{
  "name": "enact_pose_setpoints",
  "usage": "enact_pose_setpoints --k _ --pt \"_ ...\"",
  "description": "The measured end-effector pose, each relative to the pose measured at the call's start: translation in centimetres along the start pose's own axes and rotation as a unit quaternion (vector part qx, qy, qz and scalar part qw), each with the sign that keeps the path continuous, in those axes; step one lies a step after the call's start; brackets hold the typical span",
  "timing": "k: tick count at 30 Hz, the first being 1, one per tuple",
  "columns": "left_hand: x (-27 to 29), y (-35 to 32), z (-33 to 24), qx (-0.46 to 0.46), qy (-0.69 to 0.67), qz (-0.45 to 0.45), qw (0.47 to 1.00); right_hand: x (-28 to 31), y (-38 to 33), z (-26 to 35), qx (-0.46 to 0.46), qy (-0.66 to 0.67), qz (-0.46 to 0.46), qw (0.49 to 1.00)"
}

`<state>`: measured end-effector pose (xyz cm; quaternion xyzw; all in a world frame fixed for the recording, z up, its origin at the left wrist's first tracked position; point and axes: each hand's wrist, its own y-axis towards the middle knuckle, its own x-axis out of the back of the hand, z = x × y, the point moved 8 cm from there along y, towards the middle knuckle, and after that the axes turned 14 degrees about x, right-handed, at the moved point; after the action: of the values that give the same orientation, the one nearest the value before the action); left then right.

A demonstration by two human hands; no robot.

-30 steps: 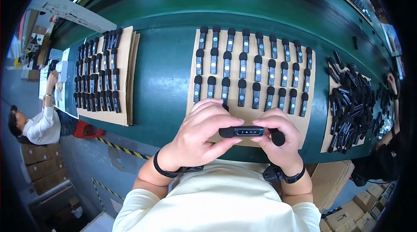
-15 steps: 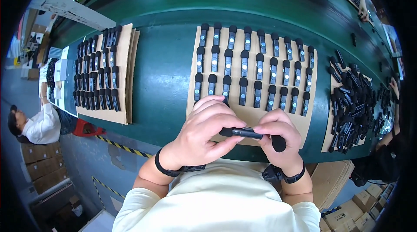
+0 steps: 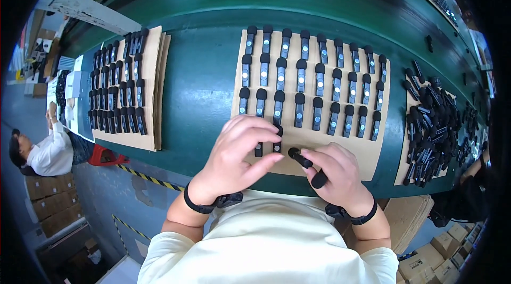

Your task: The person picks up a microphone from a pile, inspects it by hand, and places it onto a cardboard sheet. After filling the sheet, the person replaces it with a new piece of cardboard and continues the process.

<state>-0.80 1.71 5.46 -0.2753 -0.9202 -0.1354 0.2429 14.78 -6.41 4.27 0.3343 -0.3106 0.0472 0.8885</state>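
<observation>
My right hand (image 3: 336,173) grips a small black microphone (image 3: 301,158) between thumb and fingers, tilted above the bare lower part of a cardboard sheet (image 3: 346,154). A second dark foam cap (image 3: 319,179) pokes out below the fingers of that hand; what it belongs to is hidden. My left hand (image 3: 234,151) is open and holds nothing, its thumb and fingers apart. Next to its fingertips two microphones (image 3: 277,146) lie in the lowest row, partly hidden by the hand. Above them, several black foam-capped microphones (image 3: 299,111) with round light spots lie in rows.
On the left stands a cardboard stack (image 3: 158,92) bearing more microphones in rows. A loose heap of microphones (image 3: 434,129) lies at the right on cardboard. The green table (image 3: 197,81) runs beneath. At far left sits another person (image 3: 50,151); a metal post (image 3: 88,11) rises at the back left.
My left hand has let go of the microphone both hands were holding and moved slightly left, fingers spread. My right hand has kept it and turned it, tilting it downward.
</observation>
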Motion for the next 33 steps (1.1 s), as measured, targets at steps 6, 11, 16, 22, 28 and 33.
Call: enact_pose_setpoints --k 6,11,16,22,28,33 --pt "1.5 -0.8 1.8 0.035 0.011 -0.038 0.999 -2.5 -1.9 0.3 0.041 -0.168 0.149 0.974" --pt "1.6 -1.0 2.1 0.036 0.014 -0.042 0.998 -4.1 -3.5 0.1 0.035 -0.150 0.162 0.975" --pt "1.3 -0.8 1.8 0.035 0.020 -0.025 0.999 -4.3 -3.4 -0.7 -0.001 -0.147 0.137 0.980" --pt "0.0 -0.7 1.2 0.017 -0.004 0.002 1.000 -3.7 -2.8 -1.5 -0.076 -0.101 0.125 0.984" --pt "-1.2 0.0 -1.3 -0.022 0.005 0.052 0.998 -1.3 -0.6 -0.4 -0.094 0.027 0.045 0.994" --pt "-2.1 0.1 -1.6 -0.020 0.007 0.074 0.997 0.2 1.9 0.5 -0.045 0.039 0.028 0.998"
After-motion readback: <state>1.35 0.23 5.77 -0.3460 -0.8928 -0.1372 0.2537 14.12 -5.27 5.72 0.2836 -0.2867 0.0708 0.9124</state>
